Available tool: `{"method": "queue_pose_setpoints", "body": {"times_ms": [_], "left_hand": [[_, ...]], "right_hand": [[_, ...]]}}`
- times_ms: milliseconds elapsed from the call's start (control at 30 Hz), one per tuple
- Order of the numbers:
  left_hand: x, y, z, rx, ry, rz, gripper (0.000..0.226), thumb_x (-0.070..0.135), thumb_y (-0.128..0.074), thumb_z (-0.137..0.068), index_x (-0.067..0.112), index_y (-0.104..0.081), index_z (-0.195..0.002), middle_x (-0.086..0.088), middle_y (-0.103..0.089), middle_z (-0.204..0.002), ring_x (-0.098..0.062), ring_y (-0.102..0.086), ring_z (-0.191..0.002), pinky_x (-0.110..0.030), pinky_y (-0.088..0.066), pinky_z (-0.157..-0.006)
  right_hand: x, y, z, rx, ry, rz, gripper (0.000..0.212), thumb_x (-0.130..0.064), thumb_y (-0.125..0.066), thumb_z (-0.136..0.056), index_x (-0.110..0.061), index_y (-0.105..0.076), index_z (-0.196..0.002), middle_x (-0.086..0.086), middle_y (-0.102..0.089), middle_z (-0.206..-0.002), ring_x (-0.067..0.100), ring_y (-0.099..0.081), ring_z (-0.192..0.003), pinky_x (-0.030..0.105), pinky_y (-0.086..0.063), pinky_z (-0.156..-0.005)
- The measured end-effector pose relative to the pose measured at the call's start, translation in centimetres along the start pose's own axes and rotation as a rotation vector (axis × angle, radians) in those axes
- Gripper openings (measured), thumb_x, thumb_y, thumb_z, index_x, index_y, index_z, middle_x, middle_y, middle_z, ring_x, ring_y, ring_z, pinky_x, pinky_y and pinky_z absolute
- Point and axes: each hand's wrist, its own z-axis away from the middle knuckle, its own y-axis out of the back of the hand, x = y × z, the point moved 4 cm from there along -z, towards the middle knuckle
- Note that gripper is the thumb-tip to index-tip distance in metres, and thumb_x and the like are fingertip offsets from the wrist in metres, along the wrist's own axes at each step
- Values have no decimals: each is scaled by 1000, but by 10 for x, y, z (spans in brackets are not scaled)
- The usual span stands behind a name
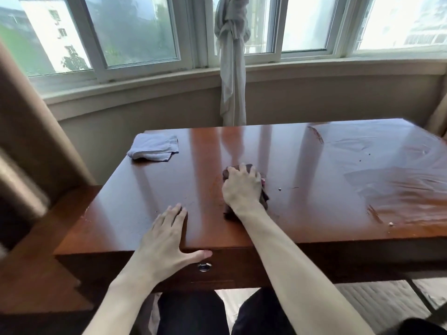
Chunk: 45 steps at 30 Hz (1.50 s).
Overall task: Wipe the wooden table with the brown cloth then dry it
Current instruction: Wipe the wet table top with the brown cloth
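1. The right hand (pixel 242 187) grips the bunched brown cloth (pixel 264 199) under its palm, mid-table.
2. The cloth's long axis runs near-to-far.
3. The left hand (pixel 164 240) lies flat and open on the wooden table (pixel 314 177) at its near edge.

You'll find no readable text, label, brand, number or sign anywhere here, neither on the worktop (pixel 302 165) nor elsewhere.

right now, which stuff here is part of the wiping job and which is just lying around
Part of the job:
- brown cloth, gripped by the right hand
- table
- left hand, flat on the table's front edge
- grey cloth, folded at the far left corner, probably for drying

Just lying about:
- knotted curtain at the window
- crumbs on the table
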Motion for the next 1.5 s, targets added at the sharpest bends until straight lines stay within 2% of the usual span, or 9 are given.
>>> {"method": "queue_pose_setpoints", "body": {"times_ms": [167,267,433,667,867,1033,1200,1400,1500], "left_hand": [[8,8,-2,-11,-22,198,129,100,-38,-61,25,-10,-162,12,-4,-168,-2,2,-153,-23,0,-122],[38,2,-20,25,-67,291,105,94,-37,-76,31,-25,-159,17,-16,-165,-5,-12,-153,-34,-17,-125],[110,-19,-60,64,-170,232,61,53,-38,-104,21,-34,-156,1,-27,-164,-15,-18,-152,-34,-16,-125],[161,-30,-114,-4,-190,72,59,54,-30,-104,33,-25,-159,-6,-24,-165,-23,-18,-152,-38,-18,-124],[161,-41,-118,-35,-178,-47,60,61,-25,-102,39,-23,-158,-3,-21,-166,-24,-17,-152,-39,-17,-123],[188,-53,-118,-33,-262,-26,67,73,-21,-94,48,-18,-156,1,-17,-167,-26,-8,-154,-45,-12,-126],[211,-62,-114,-54,-245,-44,74,80,-14,-89,49,-16,-156,0,-16,-166,-31,-9,-153,-58,-8,-123],[212,-61,-113,-56,-234,-48,74,80,-15,-89,49,-16,-156,0,-16,-166,-31,-9,-153,-58,-8,-123],[212,-60,-113,-52,-239,-49,73,79,-17,-90,49,-17,-156,1,-17,-166,-30,-10,-153,-57,-9,-123]], "right_hand": [[-12,-11,66,-119,402,-194,53,-40,-44,-88,-44,-56,-140,-10,-45,-155,19,-32,-145,43,-32,-116],[82,25,46,-69,235,-185,53,-42,-46,-86,-54,-53,-137,-20,-44,-154,9,-35,-143,41,-35,-115],[202,88,-10,59,-193,-20,47,-28,-51,-98,-37,-57,-143,-4,-47,-155,30,-47,-136,46,-43,-107],[198,62,37,-44,138,-86,55,-46,-41,-83,-63,-47,-135,-32,-39,-153,0,-33,-143,32,-34,-109],[225,90,-41,4,-128,19,50,-29,-47,-99,-43,-50,-146,-8,-38,-160,22,-35,-145,45,-37,-115],[244,84,47,8,46,-74,56,-48,-38,-84,-66,-43,-137,-32,-35,-155,-1,-29,-146,39,-38,-110],[278,122,9,91,-219,18,48,-29,-53,-96,-43,-56,-142,-11,-44,-157,17,-37,-145,40,-37,-116],[267,99,62,64,-14,-63,54,-45,-42,-83,-61,-51,-134,-30,-42,-152,1,-36,-142,36,-37,-113],[280,124,18,31,-109,-61,49,-30,-52,-92,-48,-59,-136,-22,-48,-150,13,-46,-138,39,-40,-113]]}}
